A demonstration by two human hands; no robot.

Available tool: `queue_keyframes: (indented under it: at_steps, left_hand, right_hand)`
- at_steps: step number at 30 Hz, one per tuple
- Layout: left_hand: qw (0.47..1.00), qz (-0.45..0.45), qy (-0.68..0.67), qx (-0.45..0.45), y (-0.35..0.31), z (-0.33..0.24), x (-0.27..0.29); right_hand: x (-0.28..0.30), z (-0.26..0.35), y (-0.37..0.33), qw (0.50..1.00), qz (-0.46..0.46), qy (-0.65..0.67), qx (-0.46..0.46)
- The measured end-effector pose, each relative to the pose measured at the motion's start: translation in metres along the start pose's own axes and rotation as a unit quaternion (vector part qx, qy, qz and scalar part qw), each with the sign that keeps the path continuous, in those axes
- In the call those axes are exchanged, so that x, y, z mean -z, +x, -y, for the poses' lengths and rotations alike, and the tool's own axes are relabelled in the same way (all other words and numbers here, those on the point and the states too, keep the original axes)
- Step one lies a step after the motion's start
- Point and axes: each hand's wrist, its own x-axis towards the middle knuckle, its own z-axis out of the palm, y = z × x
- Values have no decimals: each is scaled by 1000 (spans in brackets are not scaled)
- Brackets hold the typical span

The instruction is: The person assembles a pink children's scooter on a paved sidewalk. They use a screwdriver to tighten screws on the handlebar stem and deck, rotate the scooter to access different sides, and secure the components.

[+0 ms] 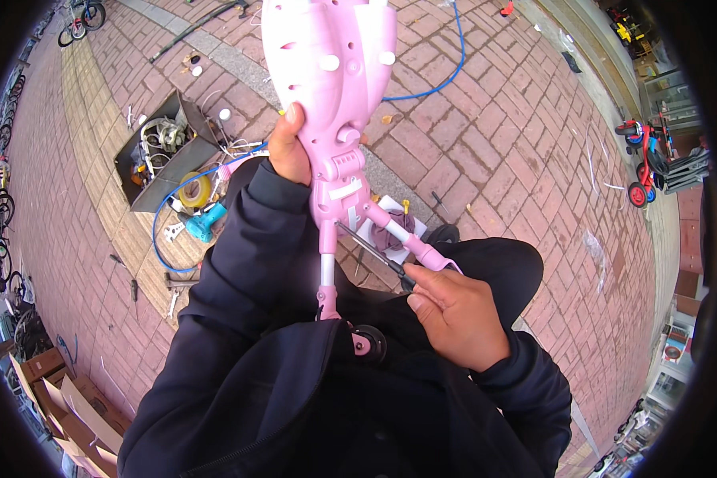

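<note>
A large pink plastic frame (344, 95), perhaps part of a child's ride-on, stands in front of me. Two legs with silver tube sections come down toward my lap, and a small black wheel (370, 345) shows near my jacket. My left hand (290, 148) is closed around the narrow part of the frame, its thumb up along the side; the other fingers are mostly hidden behind. Lower right, my right hand (459, 317) grips a screwdriver (372, 248) with a long thin shaft. Its tip lies at the top of the left leg; whether it sits in a screw I cannot tell.
Left on the brick paving are a dark metal toolbox (153, 191), a yellow tape roll (192, 191), a teal power tool (205, 224) and wrenches (174, 232). A blue hose (461, 48) curves behind. Cardboard boxes (76, 410) stand lower left, a red tricycle (637, 193) far right.
</note>
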Motion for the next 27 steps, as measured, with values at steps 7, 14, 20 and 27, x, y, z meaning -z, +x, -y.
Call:
queue_keyframes:
  at_steps: [7,14,20,27]
  left_hand:
    - [1000,-2,2,-3,1,1,1]
    - [1000,-1,13,3,0,1,6]
    - [1000,-21,17,11,-3,2,9]
    - [997,27,52,57,-1,-2,6]
  right_hand:
    - [-9,9,2,951,-43,-248,180]
    - [-15,18,0,924,-16,-329,193]
    - [-36,8,-3,992,-66,-72,78]
    - [-31,4,-5,982,-40,166,-86]
